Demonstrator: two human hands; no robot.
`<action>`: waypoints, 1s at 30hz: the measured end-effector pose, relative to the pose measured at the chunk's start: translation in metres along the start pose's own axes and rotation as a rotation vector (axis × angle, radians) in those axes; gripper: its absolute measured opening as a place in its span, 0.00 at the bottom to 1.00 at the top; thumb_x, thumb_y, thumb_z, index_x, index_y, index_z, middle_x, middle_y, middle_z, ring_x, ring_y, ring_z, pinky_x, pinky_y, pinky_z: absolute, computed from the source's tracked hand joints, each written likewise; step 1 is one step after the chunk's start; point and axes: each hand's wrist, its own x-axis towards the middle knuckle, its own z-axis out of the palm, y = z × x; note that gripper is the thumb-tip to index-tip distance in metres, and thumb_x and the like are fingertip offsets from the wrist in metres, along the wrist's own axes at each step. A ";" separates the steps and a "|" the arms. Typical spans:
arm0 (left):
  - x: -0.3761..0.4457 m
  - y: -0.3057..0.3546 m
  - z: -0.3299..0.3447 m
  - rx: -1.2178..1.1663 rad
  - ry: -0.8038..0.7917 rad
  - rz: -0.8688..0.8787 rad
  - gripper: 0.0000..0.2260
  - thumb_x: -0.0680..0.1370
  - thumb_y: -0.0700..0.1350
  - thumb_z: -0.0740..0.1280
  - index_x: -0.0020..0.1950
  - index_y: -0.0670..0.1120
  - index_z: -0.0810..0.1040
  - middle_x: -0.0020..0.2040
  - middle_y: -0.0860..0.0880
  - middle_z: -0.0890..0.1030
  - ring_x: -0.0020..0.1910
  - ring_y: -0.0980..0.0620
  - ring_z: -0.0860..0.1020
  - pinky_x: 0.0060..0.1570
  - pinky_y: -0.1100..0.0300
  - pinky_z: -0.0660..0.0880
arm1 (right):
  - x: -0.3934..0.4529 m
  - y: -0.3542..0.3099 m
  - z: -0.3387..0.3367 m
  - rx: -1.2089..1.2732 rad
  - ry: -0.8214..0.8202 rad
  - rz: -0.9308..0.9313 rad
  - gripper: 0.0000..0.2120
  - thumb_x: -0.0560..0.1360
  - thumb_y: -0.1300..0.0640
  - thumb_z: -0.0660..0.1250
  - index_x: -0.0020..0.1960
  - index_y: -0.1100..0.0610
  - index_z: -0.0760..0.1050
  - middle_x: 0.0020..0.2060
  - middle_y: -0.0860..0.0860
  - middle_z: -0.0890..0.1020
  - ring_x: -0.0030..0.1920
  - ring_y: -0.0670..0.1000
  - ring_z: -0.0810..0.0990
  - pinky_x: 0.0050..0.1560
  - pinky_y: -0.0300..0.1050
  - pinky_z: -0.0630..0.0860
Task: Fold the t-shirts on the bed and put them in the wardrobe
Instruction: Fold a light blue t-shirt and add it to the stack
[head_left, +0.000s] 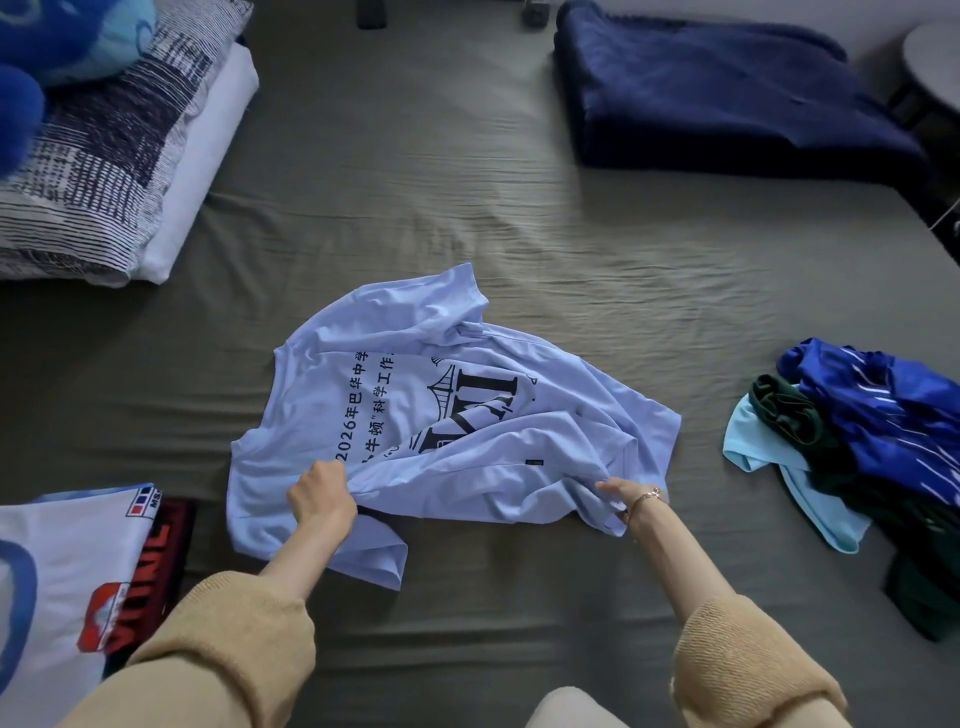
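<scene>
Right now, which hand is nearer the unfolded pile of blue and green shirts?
Right. The right hand grips the light blue t-shirt on the side facing the pile; the left hand grips it farther away.

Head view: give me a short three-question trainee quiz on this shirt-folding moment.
1. True or false: the light blue t-shirt is already folded flat.
2. Which hand wears a bracelet: A) left hand B) right hand?
3. Fill in: the unfolded clothes pile lies on the bed's ____ side.

Key:
1. False; it lies crumpled, print up, gripped by both hands.
2. B.
3. Right; a folded stack sits at the left, a navy blanket at the far right.
</scene>
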 end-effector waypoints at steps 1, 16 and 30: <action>-0.001 0.000 0.000 -0.013 0.016 0.002 0.10 0.78 0.34 0.58 0.56 0.42 0.73 0.57 0.44 0.76 0.57 0.45 0.77 0.51 0.57 0.73 | 0.002 0.001 -0.003 0.022 0.000 0.005 0.23 0.67 0.58 0.75 0.56 0.62 0.69 0.50 0.56 0.78 0.40 0.53 0.76 0.24 0.42 0.70; -0.018 0.032 -0.015 -0.271 0.329 0.224 0.07 0.77 0.35 0.62 0.38 0.42 0.73 0.37 0.42 0.80 0.40 0.40 0.80 0.33 0.57 0.65 | -0.051 -0.025 0.022 0.011 0.009 -0.464 0.05 0.69 0.61 0.71 0.44 0.54 0.79 0.38 0.54 0.81 0.42 0.53 0.76 0.44 0.43 0.74; 0.045 0.036 -0.130 -0.417 0.495 0.102 0.05 0.76 0.44 0.66 0.45 0.47 0.82 0.44 0.42 0.83 0.48 0.40 0.79 0.50 0.54 0.69 | -0.073 -0.189 0.001 0.084 0.161 -0.784 0.08 0.69 0.67 0.69 0.48 0.62 0.81 0.38 0.58 0.83 0.23 0.35 0.75 0.29 0.26 0.69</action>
